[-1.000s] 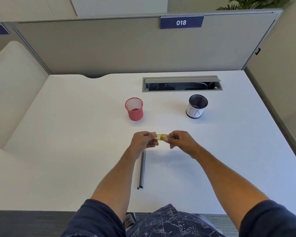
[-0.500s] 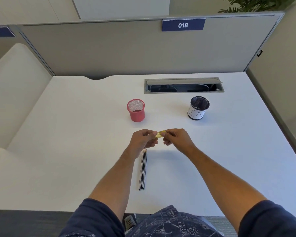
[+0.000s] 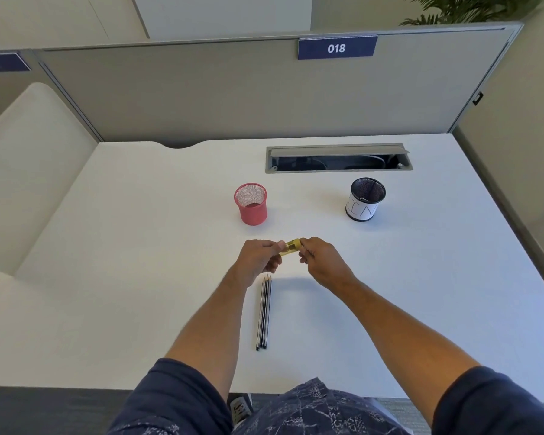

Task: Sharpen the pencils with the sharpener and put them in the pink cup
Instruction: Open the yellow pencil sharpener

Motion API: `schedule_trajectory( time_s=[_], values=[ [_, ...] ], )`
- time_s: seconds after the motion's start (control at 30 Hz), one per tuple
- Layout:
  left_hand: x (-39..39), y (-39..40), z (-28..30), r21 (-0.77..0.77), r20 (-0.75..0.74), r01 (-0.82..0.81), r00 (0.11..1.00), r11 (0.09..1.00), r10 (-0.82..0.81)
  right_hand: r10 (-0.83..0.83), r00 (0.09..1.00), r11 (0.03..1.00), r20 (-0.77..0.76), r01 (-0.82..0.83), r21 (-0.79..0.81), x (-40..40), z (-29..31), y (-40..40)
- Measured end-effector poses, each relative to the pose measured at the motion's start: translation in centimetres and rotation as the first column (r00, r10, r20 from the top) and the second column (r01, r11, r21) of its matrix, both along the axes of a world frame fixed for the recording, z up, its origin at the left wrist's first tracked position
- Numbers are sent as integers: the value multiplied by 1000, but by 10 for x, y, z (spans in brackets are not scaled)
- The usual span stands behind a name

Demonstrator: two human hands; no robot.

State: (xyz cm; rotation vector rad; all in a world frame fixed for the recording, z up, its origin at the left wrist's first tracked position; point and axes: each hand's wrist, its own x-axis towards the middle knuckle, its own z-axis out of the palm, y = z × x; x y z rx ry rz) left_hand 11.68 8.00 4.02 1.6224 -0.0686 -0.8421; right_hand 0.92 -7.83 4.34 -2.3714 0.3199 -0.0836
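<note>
Holding the yellow sharpener pinched between both hands mid-frame, I have tilted it since a moment ago, perhaps opening it; pencils wait on the tabletop, pink cup above.

The room is bright and evenly lit, with soft light falling from above. The white desk reflects it strongly and looks nearly washed out on its left and near parts, though there is no hard glare spot. Shadows are faint and short: a pale one lies on the desk under the right hand, and small ones sit beside the pink cup and the black cup. The wide lens bends the grey partition and the desk edges outward. Fine detail is slightly soft throughout, as in compressed video.
</note>
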Motion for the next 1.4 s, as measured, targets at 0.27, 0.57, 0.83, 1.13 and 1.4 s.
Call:
schedule_trajectory(
  time_s=[0.27,0.57,0.83,1.13,1.4],
  values=[
    [7,7,-1,26,-28,6,1000,1000,-6,72,997,948,-2,-69,-312,-2,-1,13],
    [8,9,2,12,-70,-1,998,1000,2,104,994,965,43,-91,-247,-1,0,14],
    [7,9,-2,41,-59,0,998,999,3,34,999,992,-1,-34,-118,3,-4,12],
    [5,19,2,20,-50,80,996,997,-79,-25,992,646,-123,110,755,1,7,-6],
    [4,21,11,-4,-71,117,991,993,-117,-78,993,609,-83,113,785,-1,8,-9]
  ],
)
